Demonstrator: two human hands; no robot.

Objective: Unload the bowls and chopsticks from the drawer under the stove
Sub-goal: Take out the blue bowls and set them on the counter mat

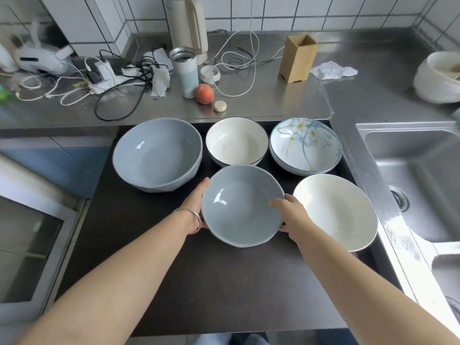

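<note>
Here the person is holding a small grey-blue bowl (242,205) with both hands over the dark stove top (199,282). The left hand (195,202) is cupping the bowl's left rim, its fingers going behind the wall and out of sight; the right hand (290,215) is gripping the right rim, thumb lying over the edge into the bowl. Whether the bowl is resting on the surface or hanging just above it cannot be told from this angle.

4 other bowls or stacks are sitting on the stove top around it: a large grey-blue bowl (156,154) at the back left, a white bowl with a dark rim (236,141) at the back middle, a stack of flowered bowls (306,145) at the back right, and a wide white bowl (336,212) just beside the right hand. The held bowl is overlapping the front edge of the dark-rimmed one in the view.

The step in hand looks like setting this bowl down in the front row. The next move is calling for a level lowering into the gap, keeping clear of the wide white bowl's rim, then freeing both hands. No chopsticks are showing, and the drawer itself is out of view, so that part appears still to be done.
</note>
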